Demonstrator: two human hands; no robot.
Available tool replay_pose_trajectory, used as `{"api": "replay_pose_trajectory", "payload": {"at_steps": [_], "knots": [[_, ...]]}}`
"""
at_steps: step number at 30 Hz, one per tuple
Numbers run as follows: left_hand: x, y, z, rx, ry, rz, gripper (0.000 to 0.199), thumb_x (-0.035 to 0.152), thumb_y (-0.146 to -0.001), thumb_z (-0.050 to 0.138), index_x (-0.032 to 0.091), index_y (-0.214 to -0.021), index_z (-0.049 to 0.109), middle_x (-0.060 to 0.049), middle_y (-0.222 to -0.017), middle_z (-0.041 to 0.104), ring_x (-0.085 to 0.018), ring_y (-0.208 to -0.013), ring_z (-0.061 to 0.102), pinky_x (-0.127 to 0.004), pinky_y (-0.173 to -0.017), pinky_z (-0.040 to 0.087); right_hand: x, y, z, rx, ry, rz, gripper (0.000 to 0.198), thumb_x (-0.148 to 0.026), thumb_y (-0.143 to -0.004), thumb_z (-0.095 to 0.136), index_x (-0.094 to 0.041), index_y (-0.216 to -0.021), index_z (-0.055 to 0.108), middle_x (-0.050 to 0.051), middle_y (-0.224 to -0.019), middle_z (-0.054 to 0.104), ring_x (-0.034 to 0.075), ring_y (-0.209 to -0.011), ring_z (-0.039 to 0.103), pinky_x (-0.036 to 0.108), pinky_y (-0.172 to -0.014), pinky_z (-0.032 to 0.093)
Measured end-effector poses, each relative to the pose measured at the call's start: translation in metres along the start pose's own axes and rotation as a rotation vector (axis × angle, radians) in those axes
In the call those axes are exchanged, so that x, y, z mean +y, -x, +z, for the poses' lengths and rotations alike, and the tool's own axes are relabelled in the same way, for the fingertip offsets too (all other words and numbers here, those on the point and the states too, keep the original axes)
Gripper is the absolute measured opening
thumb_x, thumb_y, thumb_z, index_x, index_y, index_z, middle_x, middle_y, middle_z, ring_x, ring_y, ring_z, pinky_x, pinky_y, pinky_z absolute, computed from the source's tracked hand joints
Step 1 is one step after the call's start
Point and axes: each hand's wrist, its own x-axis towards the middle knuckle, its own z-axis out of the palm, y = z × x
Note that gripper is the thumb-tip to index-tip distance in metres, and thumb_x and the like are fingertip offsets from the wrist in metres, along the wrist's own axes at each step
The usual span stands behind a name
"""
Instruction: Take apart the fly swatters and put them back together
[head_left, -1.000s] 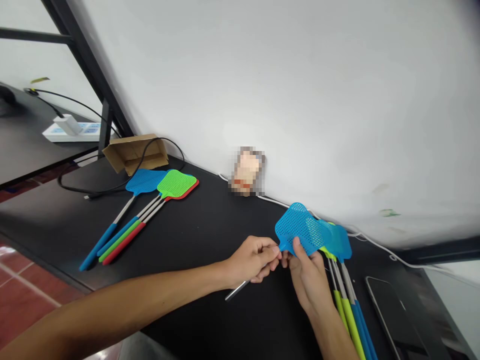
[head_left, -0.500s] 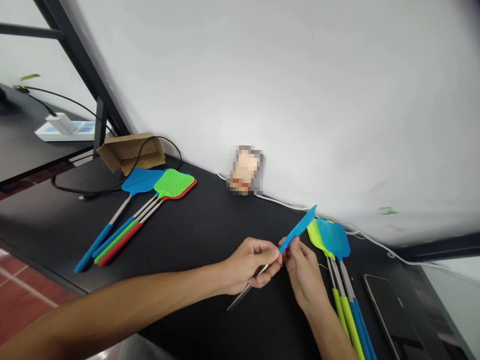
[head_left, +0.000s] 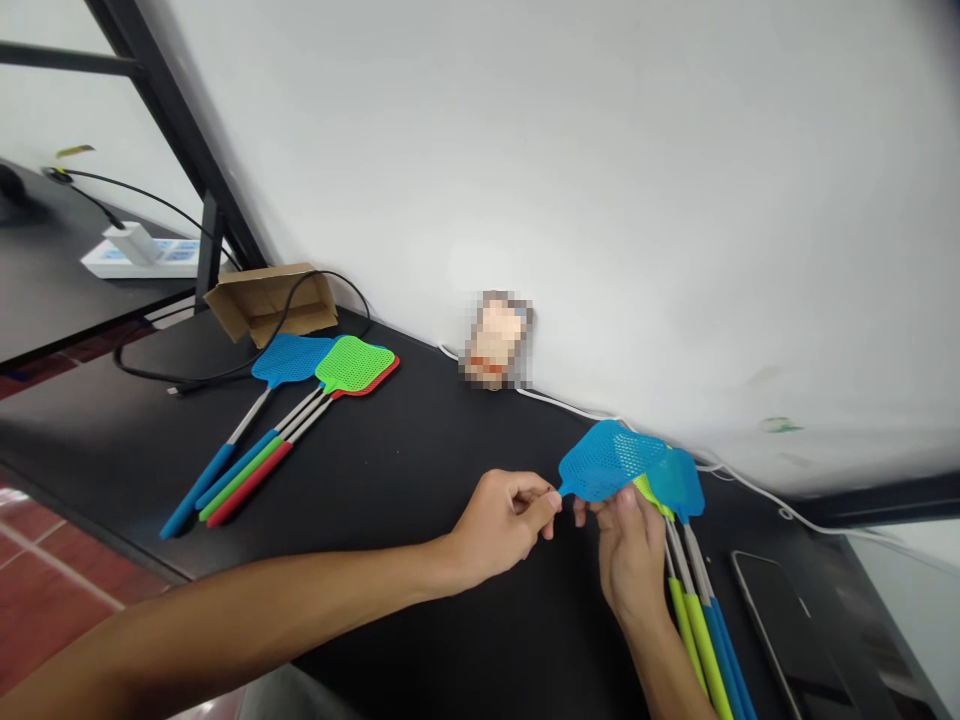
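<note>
Head view: where's the blue swatter (head_left: 600, 462)?

"Above the worktop (head_left: 450, 440), near its wall-side edge. The left hand (head_left: 504, 525) is closed in a pinch at its neck (head_left: 565, 491); the right hand (head_left: 631, 550) is loosely curled by the mesh (head_left: 589, 475), its hold unclear."

"How best to steady it?"

"Probably firm at the neck, light on the mesh."
</note>
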Motion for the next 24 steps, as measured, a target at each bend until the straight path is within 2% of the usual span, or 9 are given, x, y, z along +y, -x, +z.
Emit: {"api": "replay_pose_trajectory", "payload": {"at_steps": [3, 7, 14, 18, 21, 24], "knots": [[-0.002, 0.000, 0.000, 0.009, -0.008, 0.018, 0.039, 0.045, -0.097, 0.057, 0.015, -0.070, 0.059, 0.002, -0.061, 0.055, -0.007, -0.042, 0.046, -0.021, -0.041, 0.031, 0.001, 0.000, -0.003, -0.004, 0.085, -0.043, 0.031, -0.049, -0.095, 0.064, -0.020, -0.084, 0.063, 0.001, -0.074, 0.060, 0.015, -0.063, 0.053, 0.030, -0.061, 0.042], [0.000, -0.002, 0.000, 0.019, 0.093, -0.017, 0.039, 0.045, -0.095, 0.060, 0.015, -0.070, 0.057, 0.005, -0.056, 0.049, -0.006, -0.040, 0.041, -0.021, -0.040, 0.028, -0.001, 0.001, -0.002, -0.009, 0.117, -0.034, 0.028, -0.042, -0.097, 0.064, -0.020, -0.080, 0.060, -0.001, -0.072, 0.059, 0.014, -0.061, 0.052, 0.029, -0.060, 0.041], [0.002, -0.005, 0.000, 0.005, 0.281, -0.117, 0.035, 0.045, -0.089, 0.066, 0.014, -0.072, 0.060, 0.006, -0.057, 0.044, -0.003, -0.040, 0.033, -0.019, -0.038, 0.019, 0.003, 0.002, -0.001, -0.004, 0.098, -0.040, 0.031, -0.047, -0.098, 0.061, -0.020, -0.082, 0.062, 0.002, -0.076, 0.064, 0.015, -0.062, 0.054, 0.030, -0.060, 0.043], [0.005, -0.002, -0.001, -0.033, 0.343, -0.113, 0.038, 0.048, -0.088, 0.068, 0.013, -0.075, 0.061, 0.005, -0.058, 0.046, -0.003, -0.039, 0.035, -0.019, -0.037, 0.018, 0.005, -0.001, -0.003, -0.020, -0.009, 0.070, 0.030, -0.047, -0.097, 0.064, -0.020, -0.082, 0.062, 0.002, -0.077, 0.064, 0.015, -0.065, 0.056, 0.029, -0.060, 0.045], [0.006, 0.007, 0.003, -0.134, 0.344, -0.099, 0.040, 0.050, -0.090, 0.067, 0.013, -0.076, 0.062, 0.005, -0.058, 0.046, -0.003, -0.039, 0.037, -0.019, -0.037, 0.021, 0.005, -0.005, -0.003, -0.021, -0.034, 0.187, 0.028, -0.047, -0.091, 0.071, -0.020, -0.087, 0.065, 0.002, -0.078, 0.063, 0.015, -0.069, 0.057, 0.028, -0.061, 0.045], [0.005, 0.017, 0.010, -0.241, 0.358, -0.130, 0.042, 0.051, -0.091, 0.067, 0.012, -0.076, 0.062, 0.005, -0.056, 0.046, -0.004, -0.038, 0.037, -0.019, -0.036, 0.022, 0.005, -0.008, -0.003, -0.023, 0.004, 0.296, 0.034, -0.051, -0.086, 0.076, -0.019, -0.092, 0.069, 0.000, -0.071, 0.058, 0.014, -0.063, 0.052, 0.026, -0.057, 0.043]]}}
